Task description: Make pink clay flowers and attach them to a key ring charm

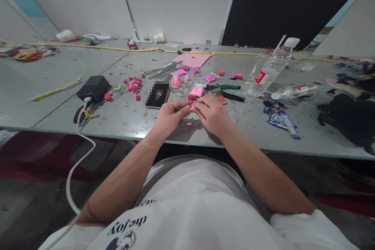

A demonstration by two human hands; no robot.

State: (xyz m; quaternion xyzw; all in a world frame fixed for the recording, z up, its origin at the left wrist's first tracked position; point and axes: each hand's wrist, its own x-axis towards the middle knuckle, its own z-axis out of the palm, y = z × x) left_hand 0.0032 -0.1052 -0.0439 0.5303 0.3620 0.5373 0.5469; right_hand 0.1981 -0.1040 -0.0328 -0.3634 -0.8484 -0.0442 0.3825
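Observation:
Near the table's front edge, my left hand (175,114) and my right hand (213,112) meet, fingers closed in a pinch. Between their fingertips sits a small pink piece (192,107), which looks like soft clay; the fingers partly cover it. A pink scrap (189,124) lies on the table just below it. Right behind my fingers are a pink packet (197,91) and a small red cluster (191,97). A clear bag with orange-red bits (222,100) lies beside my right hand.
Green-handled pliers (228,86) lie behind my right hand, and a dark phone-like slab (158,94) behind my left. Red and pink flower-like pieces (133,84) are scattered leftward. A black power adapter (93,88) trails a white cable. Water bottles (274,68) and a keychain (283,123) occupy the right.

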